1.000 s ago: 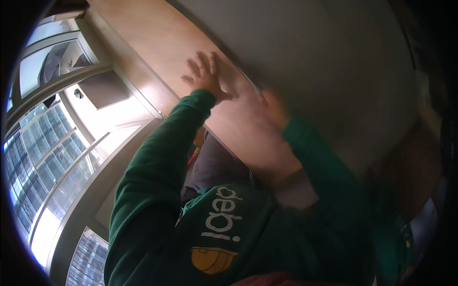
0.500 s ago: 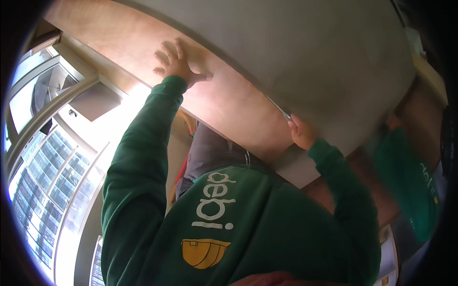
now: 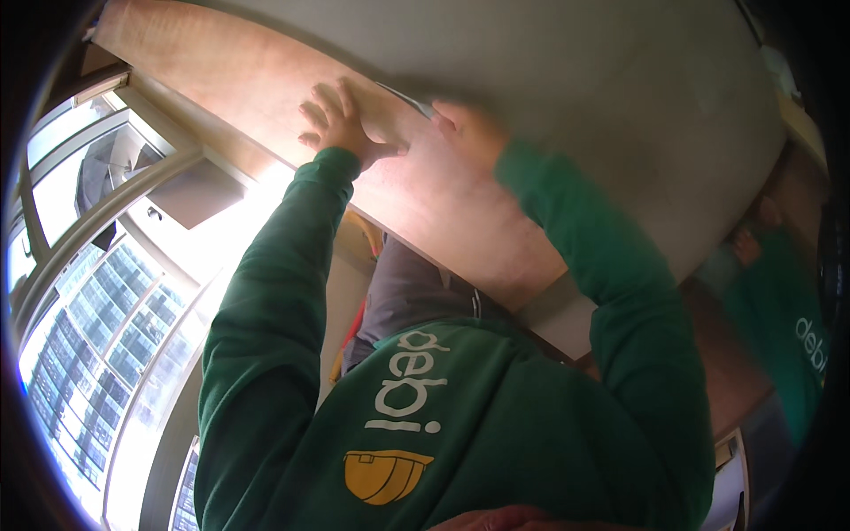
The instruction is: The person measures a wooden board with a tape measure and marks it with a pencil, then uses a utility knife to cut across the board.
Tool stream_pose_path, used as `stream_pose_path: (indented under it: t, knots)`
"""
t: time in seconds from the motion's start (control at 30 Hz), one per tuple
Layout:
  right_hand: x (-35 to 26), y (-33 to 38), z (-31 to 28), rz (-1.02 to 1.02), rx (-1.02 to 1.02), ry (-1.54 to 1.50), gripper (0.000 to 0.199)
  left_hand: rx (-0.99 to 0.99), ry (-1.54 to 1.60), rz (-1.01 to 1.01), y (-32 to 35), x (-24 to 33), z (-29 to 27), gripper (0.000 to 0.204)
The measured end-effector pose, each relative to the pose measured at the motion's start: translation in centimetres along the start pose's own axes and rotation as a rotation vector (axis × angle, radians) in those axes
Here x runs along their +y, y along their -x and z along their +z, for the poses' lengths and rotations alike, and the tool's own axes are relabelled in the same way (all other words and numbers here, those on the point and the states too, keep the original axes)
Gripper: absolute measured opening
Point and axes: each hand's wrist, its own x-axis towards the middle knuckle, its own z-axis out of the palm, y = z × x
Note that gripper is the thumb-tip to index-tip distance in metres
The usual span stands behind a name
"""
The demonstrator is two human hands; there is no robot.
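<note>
My left hand point(image 3: 341, 124) lies with fingers spread on a pale wooden panel point(image 3: 478, 226). Along the far side of the panel runs a large, smooth grey surface point(image 3: 620, 97). My right hand point(image 3: 469, 128), slightly blurred, is closed around a thin, flat metal blade point(image 3: 405, 97). This blade lies along the line where the wood meets the grey surface, its tip pointing up and left. Its handle is hidden in my fingers, so the exact kind of tool cannot be made out. My two hands are close together.
Bright windows point(image 3: 115, 310) with frames fill the left side. A grey box-like piece point(image 3: 195, 190) juts out by the window. Another green sweatshirt point(image 3: 788, 327) with a hand shows at the right edge; reflection or person, I cannot tell. Below the panel, something red and yellow point(image 3: 359, 310) stands beside my leg.
My right hand has slid up and left along the seam with the blade, closer to my left hand. The left hand stays spread on the wood. The view has shifted slightly.
</note>
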Motion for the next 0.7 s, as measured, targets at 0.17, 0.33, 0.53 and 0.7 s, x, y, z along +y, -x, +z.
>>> stream_pose_path:
  t: [0.17,0.33,0.53,0.7]
  knots:
    - [2.2,3.9,-0.9,0.003,-0.057,0.09,0.019,0.025,-0.02,0.002,-0.3,-0.2,0.6,0.153]
    - [4.9,17.6,-4.8,-0.021,0.027,0.277,0.029,0.05,0.023,0.027,0.0,-0.3,0.6,0.152]
    - [2.9,22.6,-9.1,0.28,-0.175,0.312,0.03,0.036,-0.003,0.011,-0.2,-0.1,0.6,0.152]
    - [2.0,22.2,-10.2,0.432,-0.226,0.141,0.039,0.041,-0.003,0.02,-0.3,0.0,0.7,0.153]
